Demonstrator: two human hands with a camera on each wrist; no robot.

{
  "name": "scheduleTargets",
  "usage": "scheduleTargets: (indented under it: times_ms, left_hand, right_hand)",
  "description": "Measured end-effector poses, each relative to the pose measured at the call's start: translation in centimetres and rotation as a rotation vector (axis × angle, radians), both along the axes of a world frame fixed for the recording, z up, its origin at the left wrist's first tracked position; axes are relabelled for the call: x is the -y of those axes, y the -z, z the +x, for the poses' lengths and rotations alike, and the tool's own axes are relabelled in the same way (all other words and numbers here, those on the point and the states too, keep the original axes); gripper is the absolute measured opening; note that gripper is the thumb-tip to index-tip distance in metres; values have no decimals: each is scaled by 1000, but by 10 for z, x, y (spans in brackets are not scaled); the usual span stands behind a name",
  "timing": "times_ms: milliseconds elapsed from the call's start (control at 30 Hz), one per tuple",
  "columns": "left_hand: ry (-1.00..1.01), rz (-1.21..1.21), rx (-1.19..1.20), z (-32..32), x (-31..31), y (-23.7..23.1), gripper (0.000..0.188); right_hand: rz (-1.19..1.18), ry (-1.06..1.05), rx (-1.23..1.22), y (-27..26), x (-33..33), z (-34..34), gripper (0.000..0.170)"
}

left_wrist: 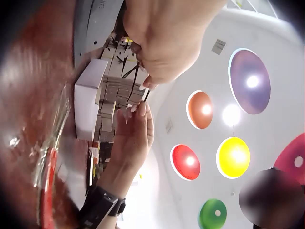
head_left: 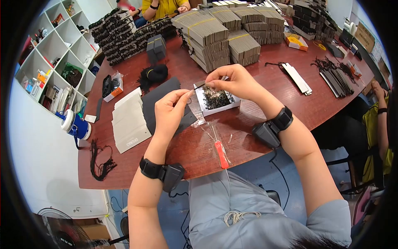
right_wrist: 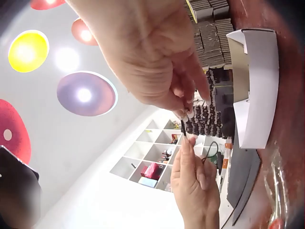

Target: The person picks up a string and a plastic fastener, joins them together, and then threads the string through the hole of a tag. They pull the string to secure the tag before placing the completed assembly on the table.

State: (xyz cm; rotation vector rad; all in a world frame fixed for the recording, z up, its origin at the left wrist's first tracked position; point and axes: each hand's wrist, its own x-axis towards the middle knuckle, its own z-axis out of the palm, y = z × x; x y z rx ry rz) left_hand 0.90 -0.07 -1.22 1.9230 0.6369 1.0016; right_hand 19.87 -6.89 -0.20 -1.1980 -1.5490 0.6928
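Note:
Both hands are raised over the table, close together. A short dark cord (head_left: 200, 86) runs between their fingertips; in the right wrist view the cord (right_wrist: 183, 128) looks black and thin. The left hand (head_left: 171, 110) pinches one end between thumb and index finger. The right hand (head_left: 237, 83) pinches the other end. Just behind and below them sits a white box (head_left: 222, 109) holding a tangle of black cords (head_left: 216, 98). In the left wrist view the box (left_wrist: 88, 102) shows its white side. A thin loop hangs by the left fingertips.
A red-handled hook tool (head_left: 221, 154) lies near the table's front edge. Grey sheets (head_left: 129, 120) and black sheets (head_left: 166, 97) lie left. Stacked grey bundles (head_left: 207, 35) stand at the back. Black strings (head_left: 101, 164) lie front left; a blue bottle (head_left: 78, 124) stands at the edge.

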Motion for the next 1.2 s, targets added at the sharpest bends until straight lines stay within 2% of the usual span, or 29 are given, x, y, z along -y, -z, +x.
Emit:
scheduleTargets:
  times_ms: [100,200,267,300,367,467,533,567,600,667,700,800,833,933,967,1000,1067,1100,1133,1200]
  left_hand:
    - [53,-75,77,0,-12,7,14]
    - [29,-42,161,1,-15,7,15]
    - [-45,-59,152,0,-15,8,15]
    - [-48,-61,154,0,-15,8,15]
    - [-135,-55,249,0,-17,9,13]
    - [-149,-83,288,1,-20,11,13]
    - [4,-87,196,-1,-14,6,15]
    - [56,-60,145,2,-12,10,14]
    - [110,-36,97,4,-11,13,14]
    - [131,46,28,4,-6,12,13]
    - [158,129,-43,4,-4,13,13]
    - [170,146,-7,6,-6,18,13]
    - [171,146,-17,7,-7,18,13]
    - [83,133,141,9,-6,16,14]
    - [25,17,19,2,-3,2,16]
    - [29,-75,47,-1,-7,-2,14]
    - [-2,-61,-4,-11,-14,-16,13]
    - [-27,-49,-127,-19,-18,-19,11]
    - [-34,-46,-141,-30,-20,-19,11]
    - [-70,563,-424,-54,-22,-21,13]
  right_hand:
    - [20,135,-224,-3,-2,11,14]
    - [-29,253,-84,-13,4,23,13]
    - [-70,192,35,-11,4,28,11]
    - [-148,132,16,-9,5,30,12]
    - [-179,100,61,-10,6,28,13]
    - [-298,53,137,-21,4,23,18]
    - [-45,-11,529,-16,-2,23,25]
    - [123,11,647,-16,-6,20,39]
    - [124,5,645,-13,-8,13,39]
    - [199,-4,122,-5,-12,-9,51]
    - [132,-95,64,-1,-12,-16,58]
    - [-141,-291,-192,14,-8,-36,50]
    - [-104,-142,2,12,-3,-35,39]
    - [-130,-123,-79,25,-13,-24,31]
    - [-87,-47,-49,20,-10,-22,25]
    - [-77,-53,-47,16,-8,-18,25]
    - [-157,86,-53,9,-4,-6,24]
    - [-65,105,-172,10,-9,-3,24]
    - [-125,182,-221,9,-6,4,24]
    - [-145,225,-385,6,-7,10,25]
